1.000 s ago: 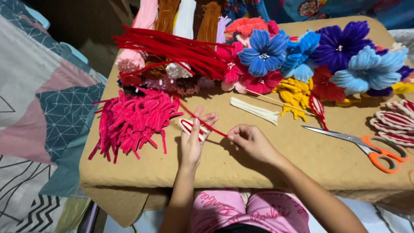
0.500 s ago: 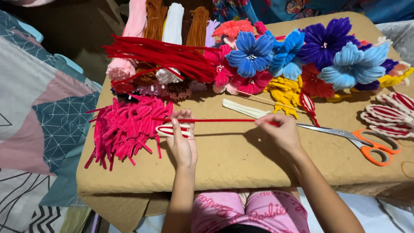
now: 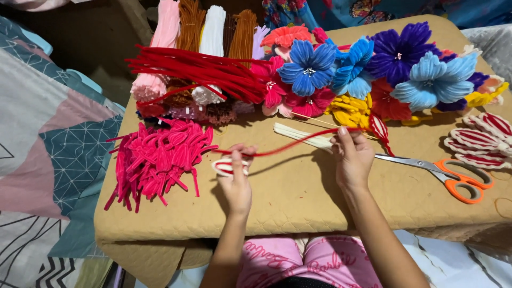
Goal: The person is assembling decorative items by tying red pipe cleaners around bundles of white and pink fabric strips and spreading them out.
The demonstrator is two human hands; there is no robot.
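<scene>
Where the red pipe cleaner ran straight half a second ago, it now bows upward between the left hand, pinching its end at a red-and-white petal, and the right hand, fingers closed on it above the surface.

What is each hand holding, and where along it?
Left hand pinches a red-and-white petal and the red stem's left end; right hand pinches its right end.

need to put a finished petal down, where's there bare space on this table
Bare tan table runs along the near edge, between the left hand and right hand, and in front of the orange scissors. The far half is crowded: pink stem pile, red stems, flowers, striped petals.
</scene>
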